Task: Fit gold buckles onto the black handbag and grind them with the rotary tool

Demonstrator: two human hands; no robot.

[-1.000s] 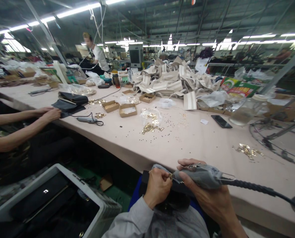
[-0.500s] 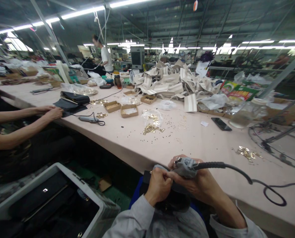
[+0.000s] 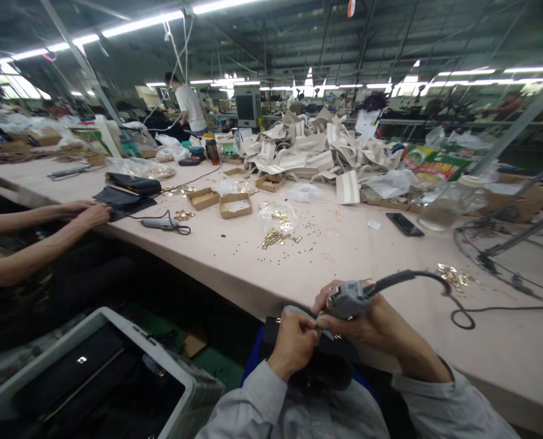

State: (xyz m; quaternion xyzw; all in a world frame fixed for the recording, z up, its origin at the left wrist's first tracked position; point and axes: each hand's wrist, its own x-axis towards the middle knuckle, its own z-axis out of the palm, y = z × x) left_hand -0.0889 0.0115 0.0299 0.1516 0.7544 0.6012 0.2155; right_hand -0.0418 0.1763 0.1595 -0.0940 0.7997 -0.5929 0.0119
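Observation:
My right hand (image 3: 367, 320) is closed around a grey corded power screwdriver (image 3: 348, 299), tip pointing down and left. Its black cable (image 3: 440, 286) loops over the table to the right. My left hand (image 3: 294, 341) is closed on the edge of a black bag (image 3: 326, 360) held in my lap at the table's near edge. A grey cloth (image 3: 298, 312) lies over the bag between my hands. The two hands touch where the tool tip meets the bag.
The long beige table (image 3: 344, 256) carries gold metal fittings (image 3: 278, 236), small cardboard boxes (image 3: 235, 205), a phone (image 3: 404, 224), another corded tool (image 3: 161, 224) and a heap of striped cloth bags (image 3: 317, 152). A co-worker's hands (image 3: 88, 213) rest on black material at left. A grey crate (image 3: 116, 378) stands below.
My right hand has swung the screwdriver from lying level to nearly upright and drawn it in against my left hand. The cable has curled up into a loop on the table.

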